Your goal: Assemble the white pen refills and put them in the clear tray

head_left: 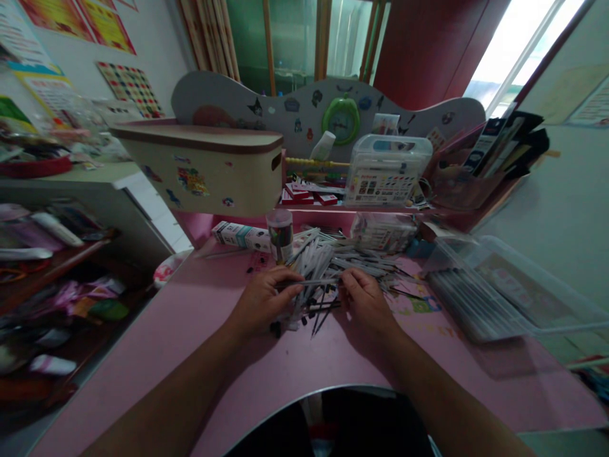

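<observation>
A heap of pens (333, 260) and pen refills lies in the middle of the pink desk (190, 343). My left hand (261, 301) and my right hand (364, 301) rest on the near edge of the heap. Both pinch the same thin grey pen (311, 282), held level between them, the left hand at its left end and the right hand at its right end. Loose black-tipped refills (321, 311) lie under and between my hands.
A small clear cup (280, 235) of pens stands behind the heap, beside a flat box (240, 235). An open clear plastic case (480, 295) with pens lies at the right. A cream drawer box (209, 168) and a clear storage box (387, 168) sit on the raised shelf behind.
</observation>
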`<act>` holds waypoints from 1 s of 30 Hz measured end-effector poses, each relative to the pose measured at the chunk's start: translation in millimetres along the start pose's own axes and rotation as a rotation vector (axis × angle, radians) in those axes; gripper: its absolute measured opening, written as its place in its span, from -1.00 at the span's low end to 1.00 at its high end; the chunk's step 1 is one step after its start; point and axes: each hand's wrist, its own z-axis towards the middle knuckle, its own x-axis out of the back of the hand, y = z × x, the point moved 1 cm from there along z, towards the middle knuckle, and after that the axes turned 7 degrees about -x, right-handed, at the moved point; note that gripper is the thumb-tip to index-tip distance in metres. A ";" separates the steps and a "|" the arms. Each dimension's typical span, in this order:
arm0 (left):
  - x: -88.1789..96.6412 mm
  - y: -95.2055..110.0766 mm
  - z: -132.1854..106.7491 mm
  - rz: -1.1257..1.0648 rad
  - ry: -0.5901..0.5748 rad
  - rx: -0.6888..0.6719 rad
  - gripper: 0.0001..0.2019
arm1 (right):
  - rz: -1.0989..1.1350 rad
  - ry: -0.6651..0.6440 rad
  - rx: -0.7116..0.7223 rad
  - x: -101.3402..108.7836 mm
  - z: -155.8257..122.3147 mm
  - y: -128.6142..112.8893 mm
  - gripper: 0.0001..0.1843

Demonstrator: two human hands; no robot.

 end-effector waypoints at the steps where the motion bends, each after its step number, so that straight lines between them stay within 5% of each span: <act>1: 0.1 0.4 0.1 0.003 -0.001 -0.001 -0.85 | 0.029 -0.004 -0.004 0.0 0.0 0.4 -0.79; 6: 0.2 1.7 0.3 0.012 -0.003 -0.013 -0.86 | 0.028 -0.014 0.067 1.5 4.8 8.8 -0.83; 18: 0.0 2.4 -0.1 0.034 -0.024 -0.053 -0.86 | -0.121 -0.006 0.120 3.8 4.7 5.1 -0.57; 30: -1.8 -1.4 -2.8 0.302 -0.072 -0.273 -0.86 | -0.086 -0.053 0.067 4.2 4.6 7.5 -0.54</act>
